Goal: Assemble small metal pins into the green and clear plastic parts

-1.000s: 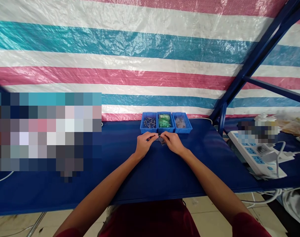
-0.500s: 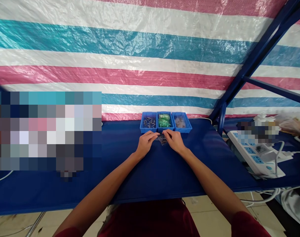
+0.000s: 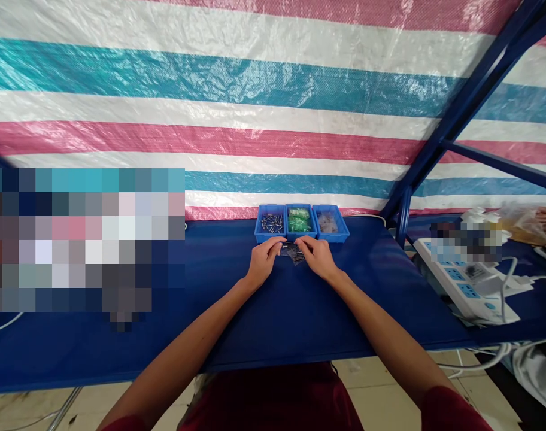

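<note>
Centrally, one small clear plastic bag [image 3: 293,255], long axis aslant, lies between the hands, nearer the right hand [image 3: 317,256] than the left hand [image 3: 264,261]; both curled, grip unclear.

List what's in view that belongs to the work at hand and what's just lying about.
Work at hand: left hand, right hand, small clear packet between them, three blue bins of metal pins, green packets, clear bags.

Lying about: white power strip, white cable, plastic bags.

A dark red short-sleeved top [image 3: 273,401] leaves the forearms [image 3: 390,347] and hands [image 3: 266,260] bare.
</note>
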A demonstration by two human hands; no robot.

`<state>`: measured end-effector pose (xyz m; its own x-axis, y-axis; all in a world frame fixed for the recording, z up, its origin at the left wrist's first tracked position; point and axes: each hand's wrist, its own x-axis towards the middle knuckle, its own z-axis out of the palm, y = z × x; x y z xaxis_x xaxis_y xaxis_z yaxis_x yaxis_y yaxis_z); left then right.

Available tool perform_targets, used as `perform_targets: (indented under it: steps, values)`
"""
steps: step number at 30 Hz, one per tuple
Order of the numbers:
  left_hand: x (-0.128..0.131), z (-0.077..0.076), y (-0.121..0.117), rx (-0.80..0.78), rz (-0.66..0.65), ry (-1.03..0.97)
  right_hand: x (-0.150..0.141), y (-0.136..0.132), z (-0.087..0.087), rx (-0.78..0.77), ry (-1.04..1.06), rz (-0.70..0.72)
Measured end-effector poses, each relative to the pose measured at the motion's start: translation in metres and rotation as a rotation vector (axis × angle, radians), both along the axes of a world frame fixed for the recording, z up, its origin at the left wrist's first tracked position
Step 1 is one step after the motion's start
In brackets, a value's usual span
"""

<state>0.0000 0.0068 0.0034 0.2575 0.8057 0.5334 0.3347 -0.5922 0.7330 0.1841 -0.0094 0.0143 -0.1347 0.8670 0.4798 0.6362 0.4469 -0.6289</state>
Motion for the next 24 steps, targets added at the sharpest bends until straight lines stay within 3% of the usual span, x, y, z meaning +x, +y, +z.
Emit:
perform_targets:
  steps: [5,12,18,24]
  values:
    - [0.0011,0.0013,-0.0027,-0.131,-0.008,-0.037,-0.0017,-0.0008,-0.0031,-0.029,-0.023,0.097]
    - [0.0029,0.0042,-0.008,-0.197,-0.032,-0.094,-0.0034,0.0,-0.0059,-0.062,-0.045,0.208]
    - [0.0024,0.0039,-0.0075,-0.216,-0.053,-0.101,-0.0026,-0.0013,-0.0017,-0.053,-0.067,0.172]
    - [0.002,0.0004,-0.0024,-0.148,0.009,-0.101,-0.0011,-0.0019,0.0013,-0.037,-0.071,0.102]
